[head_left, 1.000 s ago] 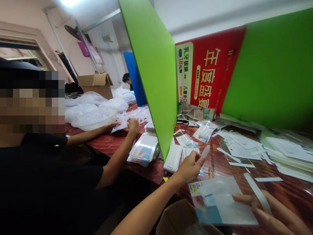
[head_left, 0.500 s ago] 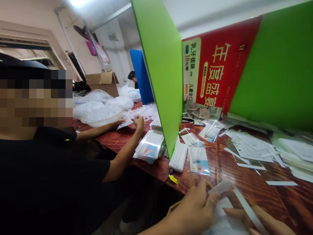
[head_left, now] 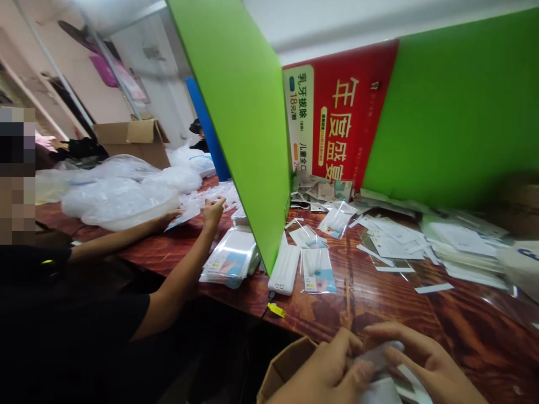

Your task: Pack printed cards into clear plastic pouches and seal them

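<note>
At the bottom of the head view, a clear plastic bag [head_left: 379,387] with a whitish content is between my two hands, slightly blurred. My left hand [head_left: 332,365] is closed on its left side, thumb pressed on top. From the right, my right hand [head_left: 429,359] pinches the bag's upper edge, thumb and fingers bent around it. A loose white strip [head_left: 415,381] curves below the right fingers. What exactly lies inside the bag is hard to make out. Beneath my left forearm, an open cardboard box [head_left: 286,365] stands below the table edge.
Packed cards in clear sleeves [head_left: 319,270] lie beside a white power bank [head_left: 284,269] on the wooden table [head_left: 337,314]. A green partition [head_left: 236,123] divides it. Stacked sleeves [head_left: 463,247] lie right. Left, a co-worker's hand [head_left: 214,210] works near white bags [head_left: 126,196].
The view has swung right. My right hand has come up to the bag's top edge, beside my left fingers, and the white strip now bends lower. The cardboard box shows more.
</note>
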`<control>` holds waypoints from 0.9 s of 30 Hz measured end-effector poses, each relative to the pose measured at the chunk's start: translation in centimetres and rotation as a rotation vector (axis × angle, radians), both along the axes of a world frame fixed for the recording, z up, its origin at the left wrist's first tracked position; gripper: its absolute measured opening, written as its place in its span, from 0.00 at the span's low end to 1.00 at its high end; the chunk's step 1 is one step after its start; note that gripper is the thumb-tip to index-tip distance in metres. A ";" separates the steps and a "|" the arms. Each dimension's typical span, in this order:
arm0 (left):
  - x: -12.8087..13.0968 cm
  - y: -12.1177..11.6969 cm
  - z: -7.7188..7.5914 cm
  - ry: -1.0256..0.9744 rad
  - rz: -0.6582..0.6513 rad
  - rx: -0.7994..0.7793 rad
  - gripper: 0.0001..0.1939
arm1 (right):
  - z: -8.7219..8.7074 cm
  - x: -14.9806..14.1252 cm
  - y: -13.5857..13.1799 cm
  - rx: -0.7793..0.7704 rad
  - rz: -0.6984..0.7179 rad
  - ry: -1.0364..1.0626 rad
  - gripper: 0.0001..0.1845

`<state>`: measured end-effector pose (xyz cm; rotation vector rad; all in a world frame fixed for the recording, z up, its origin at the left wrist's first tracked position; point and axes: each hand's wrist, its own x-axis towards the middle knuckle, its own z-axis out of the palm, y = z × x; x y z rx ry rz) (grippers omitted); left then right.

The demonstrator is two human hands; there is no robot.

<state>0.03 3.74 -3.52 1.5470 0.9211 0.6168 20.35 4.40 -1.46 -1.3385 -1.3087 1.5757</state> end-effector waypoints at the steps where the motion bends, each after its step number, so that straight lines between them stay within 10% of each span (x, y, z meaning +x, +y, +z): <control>1: 0.1 0.0 0.1 -0.018 0.000 -0.024 0.31 | 0.0 -0.1 0.0 0.009 -0.007 0.018 0.25; 11: -0.7 1.2 1.0 -0.015 0.272 -0.130 0.25 | -0.3 0.2 0.5 0.143 -0.524 0.219 0.26; 27: -1.4 1.0 3.6 0.260 0.231 0.032 0.20 | 1.1 1.1 -0.5 0.114 0.343 0.018 0.12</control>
